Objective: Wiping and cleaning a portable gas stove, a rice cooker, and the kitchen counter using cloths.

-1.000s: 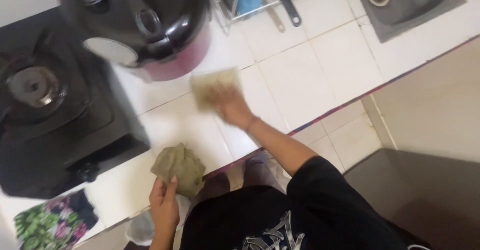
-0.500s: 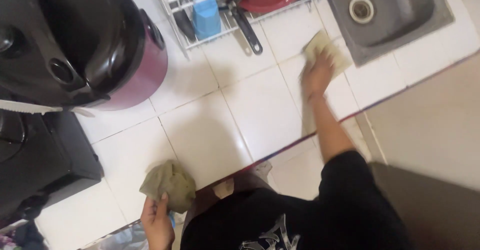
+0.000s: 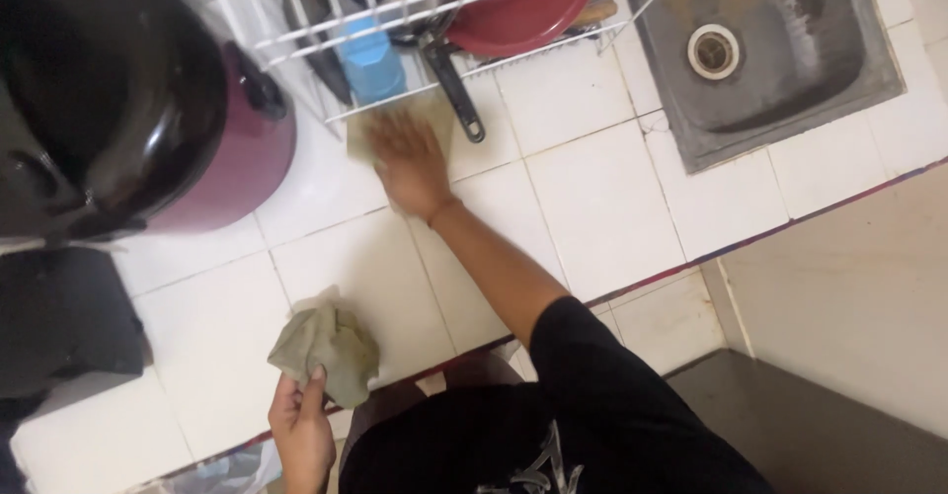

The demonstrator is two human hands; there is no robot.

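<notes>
Wiping counter: my right hand [image 3: 410, 163] is pressing a pale cloth [image 3: 395, 119] flat, fingers spread, at 12 o'clock by the dish rack [image 3: 326, 35]. My left hand [image 3: 301, 425] is pinching an olive rag [image 3: 326, 341] at 7. Next likely: sweeping sideways, keeping pressure even.

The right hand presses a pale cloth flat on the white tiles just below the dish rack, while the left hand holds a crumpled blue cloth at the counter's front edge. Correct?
One detail is off: the crumpled cloth in the left hand is olive green, not blue, as the head view shows. The rest stands: the right hand presses a pale cloth flat on the white tiles just below the dish rack.
</notes>
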